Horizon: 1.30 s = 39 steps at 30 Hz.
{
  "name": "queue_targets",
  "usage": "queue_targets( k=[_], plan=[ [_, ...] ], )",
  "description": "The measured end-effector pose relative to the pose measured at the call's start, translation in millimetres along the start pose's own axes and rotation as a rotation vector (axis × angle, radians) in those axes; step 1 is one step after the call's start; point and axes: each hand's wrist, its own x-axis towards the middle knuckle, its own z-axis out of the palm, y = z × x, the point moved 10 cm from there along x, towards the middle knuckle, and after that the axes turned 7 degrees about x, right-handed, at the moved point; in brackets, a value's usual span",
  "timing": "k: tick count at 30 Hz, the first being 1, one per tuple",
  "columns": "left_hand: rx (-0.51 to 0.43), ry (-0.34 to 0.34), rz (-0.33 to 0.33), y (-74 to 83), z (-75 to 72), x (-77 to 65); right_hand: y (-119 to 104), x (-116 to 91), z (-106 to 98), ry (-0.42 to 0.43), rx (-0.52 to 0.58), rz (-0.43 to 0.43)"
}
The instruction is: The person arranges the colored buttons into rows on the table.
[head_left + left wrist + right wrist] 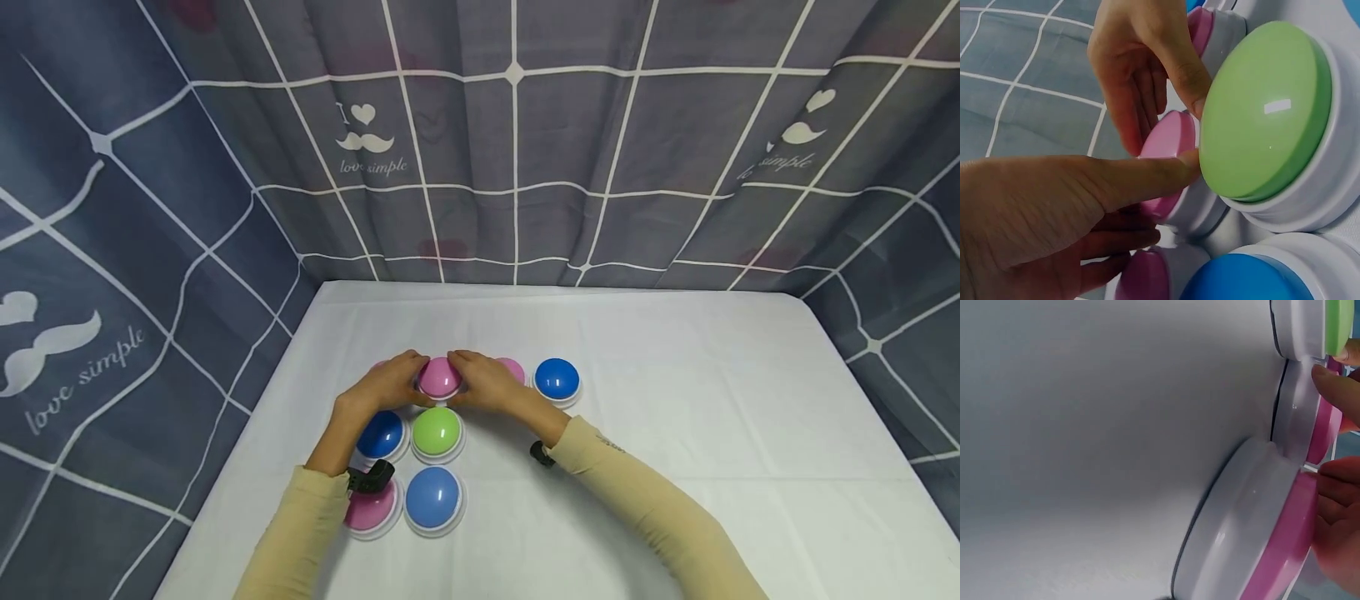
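Several dome-topped push buttons on round white bases stand in rows on the white table. In the head view both hands are at the middle pink push button (439,377) of the far row. My left hand (384,385) grips its left side, and my right hand (486,383) grips its right side. Seen from the left wrist, both thumbs lie at the pink button's near side, close by the green push button (1266,112). The other fingers reach round toward its far side and are partly hidden. From the right wrist, a second pink push button (1285,544) appears beside the right hand.
At the far row's right end is a blue push button (557,379). A dark blue button (381,435) sits left of the green one; a lighter blue button (432,497) and a pink button (371,507) are nearer. Grey checked curtain (465,167) borders the white table (712,400).
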Motion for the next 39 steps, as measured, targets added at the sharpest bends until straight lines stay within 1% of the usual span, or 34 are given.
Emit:
queue_targets(
  k=[3, 7, 11, 17, 19, 24, 27, 32, 35, 39],
  plan=[
    [-0.017, 0.002, 0.008, -2.3, 2.3, 1.1, 1, 0, 3, 0.0, -0.012, 0.002],
    [-0.029, 0.001, -0.013, -5.8, 2.1, 1.0, 1, 1, 5, 0.002, -0.027, 0.006],
    [-0.035, 0.011, -0.019, -7.1, 0.6, 2.3, 0, 2, 4, 0.012, -0.012, 0.011],
    [-0.051, 0.027, 0.005, -7.6, 0.1, 3.5, 1, 1, 3, 0.019, 0.008, 0.021],
    [-0.068, 0.03, 0.0, -9.3, 0.0, 3.1, 2, 1, 3, 0.019, 0.016, 0.025],
    [-0.11, 0.049, -0.009, -13.8, -0.7, 1.2, 0, 0, 1, 0.036, 0.059, 0.005],
    [-0.122, 0.07, 0.012, -13.6, -3.1, 0.0, 1, -1, 0, 0.051, 0.082, -0.009],
    [-0.161, 0.119, 0.052, -12.1, -11.1, -2.5, 3, -7, -5, 0.117, 0.146, -0.053],
    [-0.169, 0.156, 0.081, -9.4, -17.8, -3.6, 4, -12, -12, 0.178, 0.208, -0.09],
    [-0.198, 0.183, 0.103, -3.2, -25.4, -4.0, 7, -21, -24, 0.259, 0.293, -0.121]
  ],
)
